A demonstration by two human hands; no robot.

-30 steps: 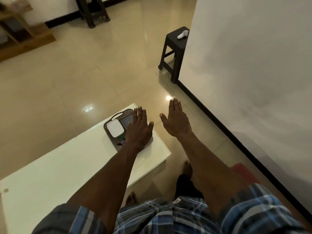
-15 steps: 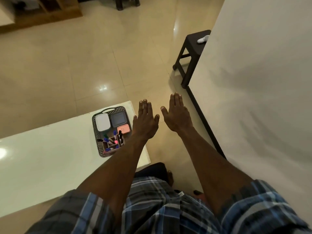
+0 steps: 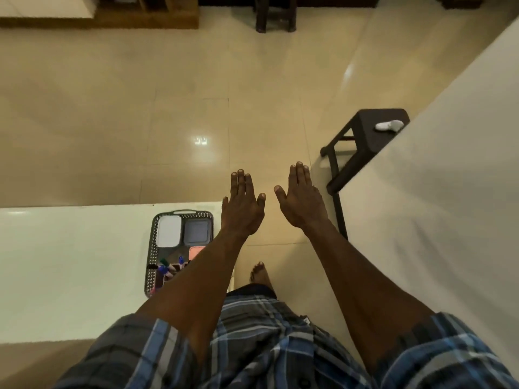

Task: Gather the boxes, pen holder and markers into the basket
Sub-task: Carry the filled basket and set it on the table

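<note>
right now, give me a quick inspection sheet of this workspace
surface: white table, bare apart from the basket
job's things: basket near the table's right edge holds white box, grey box, pink box, markers; pen holder mostly hidden
clutter: nothing seen
grips: left hand and right hand open, flat, empty
cables: nothing seen
surroundings: tiled floor, dark stool carrying a small white object
</note>
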